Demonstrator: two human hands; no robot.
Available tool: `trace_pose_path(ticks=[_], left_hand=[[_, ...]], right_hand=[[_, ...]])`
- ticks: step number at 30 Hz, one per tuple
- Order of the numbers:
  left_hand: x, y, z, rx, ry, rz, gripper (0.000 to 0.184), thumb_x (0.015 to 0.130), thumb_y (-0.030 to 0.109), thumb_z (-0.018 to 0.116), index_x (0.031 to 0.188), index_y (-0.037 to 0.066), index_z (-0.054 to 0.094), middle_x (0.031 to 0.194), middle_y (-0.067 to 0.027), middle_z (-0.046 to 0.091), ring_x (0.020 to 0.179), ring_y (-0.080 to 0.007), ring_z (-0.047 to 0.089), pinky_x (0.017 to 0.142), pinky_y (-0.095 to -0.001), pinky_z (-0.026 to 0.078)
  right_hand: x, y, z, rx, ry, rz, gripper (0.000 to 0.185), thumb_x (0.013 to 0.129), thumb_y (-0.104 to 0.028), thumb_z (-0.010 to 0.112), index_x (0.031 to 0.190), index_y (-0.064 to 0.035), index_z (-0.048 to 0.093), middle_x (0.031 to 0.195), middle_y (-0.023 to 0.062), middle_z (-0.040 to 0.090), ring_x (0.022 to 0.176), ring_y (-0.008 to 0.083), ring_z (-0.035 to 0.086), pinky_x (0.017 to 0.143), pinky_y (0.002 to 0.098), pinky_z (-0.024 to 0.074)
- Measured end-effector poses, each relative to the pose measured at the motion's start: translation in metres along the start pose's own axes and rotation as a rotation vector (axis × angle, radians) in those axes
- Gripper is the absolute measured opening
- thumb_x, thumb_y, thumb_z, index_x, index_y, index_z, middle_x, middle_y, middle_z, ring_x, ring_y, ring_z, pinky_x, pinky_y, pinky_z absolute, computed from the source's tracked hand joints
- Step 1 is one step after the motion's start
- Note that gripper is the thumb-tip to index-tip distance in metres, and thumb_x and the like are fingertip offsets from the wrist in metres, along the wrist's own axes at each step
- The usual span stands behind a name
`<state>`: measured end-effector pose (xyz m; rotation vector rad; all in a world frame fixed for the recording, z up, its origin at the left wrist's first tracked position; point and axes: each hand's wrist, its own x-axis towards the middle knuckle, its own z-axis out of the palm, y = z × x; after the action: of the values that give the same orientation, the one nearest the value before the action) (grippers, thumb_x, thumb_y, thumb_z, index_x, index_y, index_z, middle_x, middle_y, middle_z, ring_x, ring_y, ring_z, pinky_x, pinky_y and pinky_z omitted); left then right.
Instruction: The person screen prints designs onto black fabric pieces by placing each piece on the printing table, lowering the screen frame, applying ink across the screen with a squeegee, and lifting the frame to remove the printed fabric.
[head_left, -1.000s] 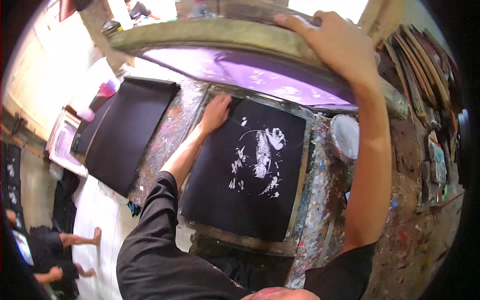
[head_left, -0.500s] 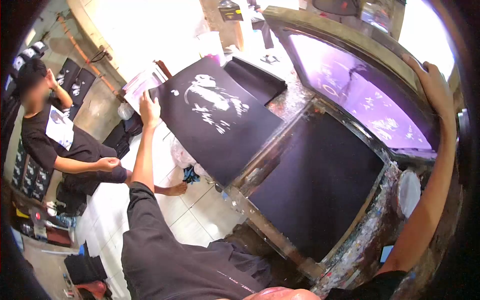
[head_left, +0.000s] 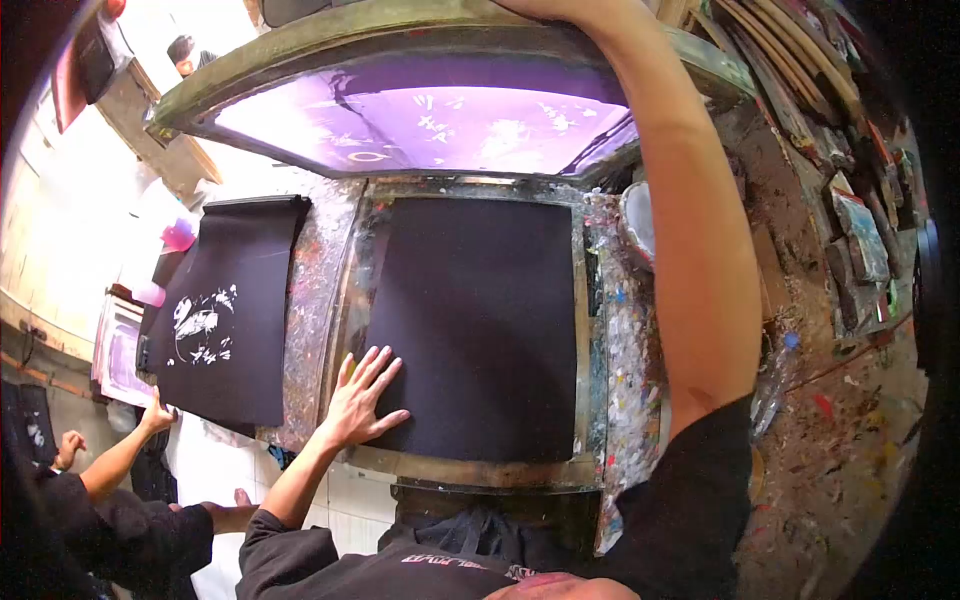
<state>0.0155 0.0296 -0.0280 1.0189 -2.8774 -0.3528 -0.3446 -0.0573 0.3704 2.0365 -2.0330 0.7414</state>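
My left hand [head_left: 365, 400] lies with fingers spread on the left edge of a plain black fabric piece [head_left: 480, 320]. That fabric is spread flat on a framed printing board [head_left: 480, 472]. At the top of the view, my right hand [head_left: 545, 8] grips the upper rail of a raised silk-screen frame [head_left: 400, 35], partly cut off by the picture's edge. The purple mesh [head_left: 450, 125] carries white ink marks and stands tilted up behind the board. Left of the board is a black fabric piece with a white print [head_left: 250, 300].
Another person's hand [head_left: 155, 412] is at the printed fabric's lower left corner. A white tub [head_left: 638, 222] stands right of the board, near an ink-splattered surface [head_left: 630, 380]. A plastic bottle [head_left: 775, 385] lies farther right. Wooden strips [head_left: 770, 50] are stacked at upper right.
My view has swung right. My left hand has left the printed fabric's far corner and come down onto the plain black fabric. The printed fabric now lies farther left, beside the other person's hand.
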Motion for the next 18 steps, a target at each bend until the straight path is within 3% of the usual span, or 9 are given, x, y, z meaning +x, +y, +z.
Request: trace_pose_path(ticks=[6, 7, 9, 10, 11, 13, 16, 17, 18], left_hand=[[0.002, 0.005, -0.008, 0.015, -0.012, -0.015, 0.087, 0.087, 0.061, 0.062, 0.153, 0.010, 0.038, 0.162, -0.0144, 0.029, 0.152, -0.0308, 0.020, 0.123, -0.0528, 0.005], [0.002, 0.007, -0.008, -0.026, -0.004, -0.027, 0.088, 0.085, 0.056, 0.067, 0.153, 0.008, 0.037, 0.161, -0.0153, 0.029, 0.152, -0.0320, 0.019, 0.123, -0.0527, 0.004], [0.003, 0.026, -0.027, -0.156, 0.092, -0.069, 0.088, 0.084, 0.049, 0.072, 0.153, 0.008, 0.035, 0.161, -0.0166, 0.030, 0.152, -0.0346, 0.018, 0.123, -0.0526, 0.008], [0.005, 0.031, -0.033, -0.391, 0.289, -0.022, 0.087, 0.086, 0.039, 0.075, 0.154, 0.007, 0.032, 0.159, -0.0188, 0.033, 0.151, -0.0360, 0.019, 0.122, -0.0535, 0.013], [0.010, 0.042, -0.048, -0.600, 0.379, -0.094, 0.079, 0.093, 0.032, 0.069, 0.155, 0.006, 0.027, 0.155, -0.0201, 0.037, 0.144, -0.0357, 0.036, 0.118, -0.0541, 0.028], [0.019, 0.098, -0.100, -1.254, 0.752, -0.188, 0.062, 0.098, 0.021, 0.062, 0.150, 0.002, 0.034, 0.142, -0.0210, 0.051, 0.123, -0.0317, 0.058, 0.106, -0.0480, 0.048], [-0.015, 0.103, -0.082, -1.804, 0.720, -0.407, 0.051, 0.101, 0.017, 0.057, 0.144, -0.003, 0.039, 0.128, -0.0200, 0.060, 0.104, -0.0279, 0.068, 0.088, -0.0410, 0.059], [-0.030, 0.088, -0.048, -1.819, 0.568, -0.379, 0.047, 0.101, 0.017, 0.057, 0.139, -0.004, 0.039, 0.120, -0.0198, 0.064, 0.099, -0.0279, 0.070, 0.084, -0.0433, 0.062], [-0.038, 0.088, -0.032, -1.759, 0.504, -0.463, 0.052, 0.100, 0.016, 0.058, 0.139, -0.008, 0.033, 0.122, -0.0226, 0.062, 0.102, -0.0322, 0.069, 0.089, -0.0487, 0.060]], right_hand=[[-0.020, -0.009, -0.010, 0.061, -0.046, 0.005, 0.081, 0.085, -0.069, 0.057, 0.110, 0.0072, 0.070, 0.110, 0.0275, 0.070, 0.106, 0.0409, 0.067, 0.097, 0.0479, 0.0490], [-0.020, 0.003, 0.025, -0.008, 0.204, -0.068, 0.058, 0.082, -0.062, 0.060, 0.097, -0.0093, 0.078, 0.098, 0.0202, 0.074, 0.091, 0.0319, 0.073, 0.083, 0.0444, 0.0562], [-0.059, -0.013, 0.027, -0.081, 0.197, -0.037, 0.057, 0.081, -0.060, 0.064, 0.092, -0.0064, 0.078, 0.096, 0.0200, 0.074, 0.097, 0.0333, 0.072, 0.083, 0.0460, 0.0556], [-0.083, -0.025, 0.030, -0.052, 0.157, 0.017, 0.057, 0.082, -0.059, 0.064, 0.091, -0.0046, 0.077, 0.092, 0.0205, 0.074, 0.096, 0.0340, 0.071, 0.081, 0.0462, 0.0557], [-0.111, -0.033, 0.046, -0.057, 0.258, -0.024, 0.056, 0.083, -0.060, 0.064, 0.091, -0.0050, 0.074, 0.088, 0.0184, 0.073, 0.090, 0.0320, 0.071, 0.076, 0.0455, 0.0538], [-0.174, -0.049, 0.080, -0.145, 0.363, -0.100, 0.056, 0.088, -0.061, 0.058, 0.095, -0.0073, 0.072, 0.097, 0.0142, 0.071, 0.095, 0.0277, 0.067, 0.089, 0.0502, 0.0405], [-0.254, -0.053, 0.124, -0.140, 0.105, -0.184, 0.060, 0.090, -0.061, 0.055, 0.107, -0.0057, 0.072, 0.114, 0.0163, 0.068, 0.111, 0.0295, 0.062, 0.107, 0.0633, 0.0249], [-0.275, -0.053, 0.143, -0.188, -0.046, -0.084, 0.049, 0.092, -0.049, 0.057, 0.118, -0.0095, 0.069, 0.127, 0.0136, 0.064, 0.127, 0.0242, 0.054, 0.111, 0.0641, 0.0219], [-0.288, -0.045, 0.171, -0.295, -0.040, -0.129, 0.033, 0.090, -0.035, 0.059, 0.111, -0.0119, 0.073, 0.115, 0.0148, 0.070, 0.113, 0.0264, 0.065, 0.102, 0.0563, 0.0419]])
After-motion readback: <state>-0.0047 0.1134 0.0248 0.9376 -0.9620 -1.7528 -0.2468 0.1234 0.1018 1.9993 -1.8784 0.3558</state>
